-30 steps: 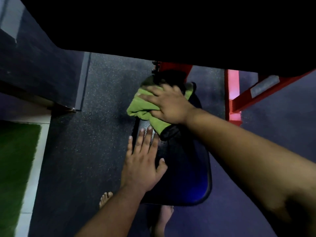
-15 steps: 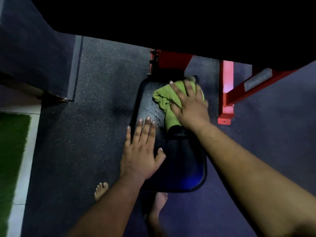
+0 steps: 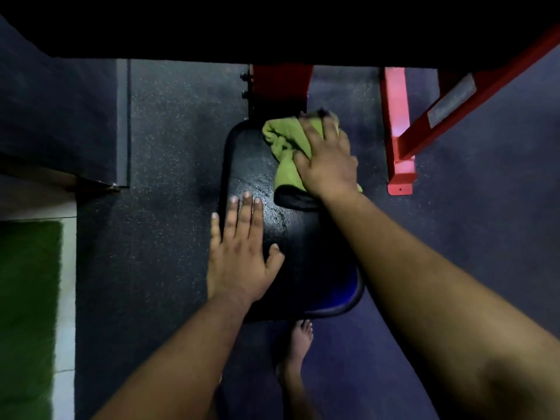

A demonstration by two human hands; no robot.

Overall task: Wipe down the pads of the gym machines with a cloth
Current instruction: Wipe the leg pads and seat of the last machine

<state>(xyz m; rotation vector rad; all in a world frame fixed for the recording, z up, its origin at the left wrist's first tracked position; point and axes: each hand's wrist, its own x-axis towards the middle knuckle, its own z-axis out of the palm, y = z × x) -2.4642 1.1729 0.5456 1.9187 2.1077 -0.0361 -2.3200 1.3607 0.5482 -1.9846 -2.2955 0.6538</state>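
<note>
The right hand (image 3: 328, 160) presses a bunched green cloth (image 3: 286, 147) flat-fingered onto the far end of the black pad (image 3: 291, 234). The pad's long axis runs toward the person. The left hand (image 3: 241, 253) lies spread on its near-left part — unwiped room sits between the hands, the edge just beside the cloth.

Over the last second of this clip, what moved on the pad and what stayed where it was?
The right hand swept the green cloth from the far left edge of the black pad across to its far right corner, beside the red frame, pressing on it throughout. The left hand stayed flat on the pad's near left side, fingers straight. Nothing was picked up or released.
</note>
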